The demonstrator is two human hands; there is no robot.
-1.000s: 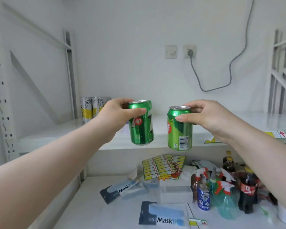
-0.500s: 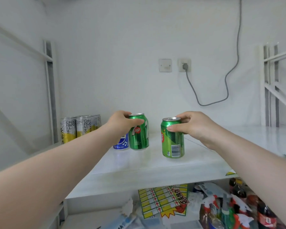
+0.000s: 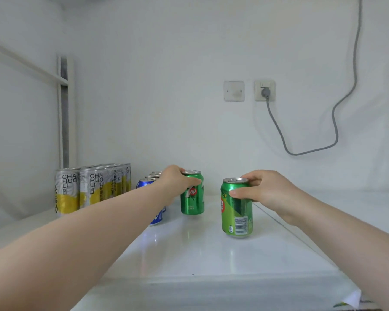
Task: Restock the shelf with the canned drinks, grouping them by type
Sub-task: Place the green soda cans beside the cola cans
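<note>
My left hand [image 3: 174, 182] grips a green 7up can [image 3: 192, 196] by its top, the can upright on the white shelf [image 3: 200, 254] just right of a row of blue Pepsi cans [image 3: 153, 198]. My right hand [image 3: 265, 189] holds a second green can [image 3: 236, 209] near its rim, closer to me and to the right, its base on or just above the shelf. A block of tall silver-and-yellow cans [image 3: 92, 187] stands at the far left. My left forearm hides most of the blue cans.
The shelf runs on bare to the right and toward its front edge. A wall socket [image 3: 265, 90] with a grey cable [image 3: 312, 151] is on the back wall. A shelf upright [image 3: 64, 113] stands at the back left.
Both hands have carried the green cans up from in front of the shelf and onto it, deeper in. The view has risen, so the lower shelf's clutter is out of sight.
</note>
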